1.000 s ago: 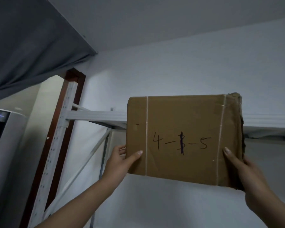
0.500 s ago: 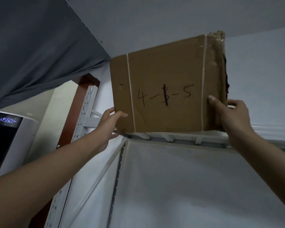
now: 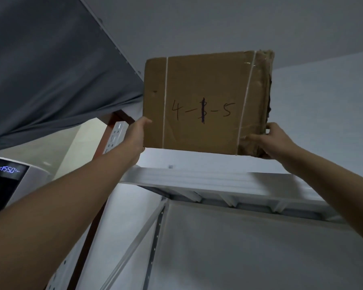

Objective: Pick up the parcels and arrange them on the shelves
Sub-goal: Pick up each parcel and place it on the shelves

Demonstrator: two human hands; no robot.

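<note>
cardboard parcel "4-_-5" (image 3: 205,101) above top shelf (image 3: 218,178) | L hand (image 3: 137,136) & R hand (image 3: 269,141) grasping its lower corners | keep level, set base flat, push back w/ both.

Up top-left you had a dark grey curtain (image 3: 50,65) sagging under the ceiling (image 3: 197,19), w/ a brown door frame (image 3: 105,132) just below its edge. A white appliance (image 3: 13,181) sat at the far left, its display reading approx. 1550. Behind it all you saw a plain pale wall (image 3: 323,105).
</note>
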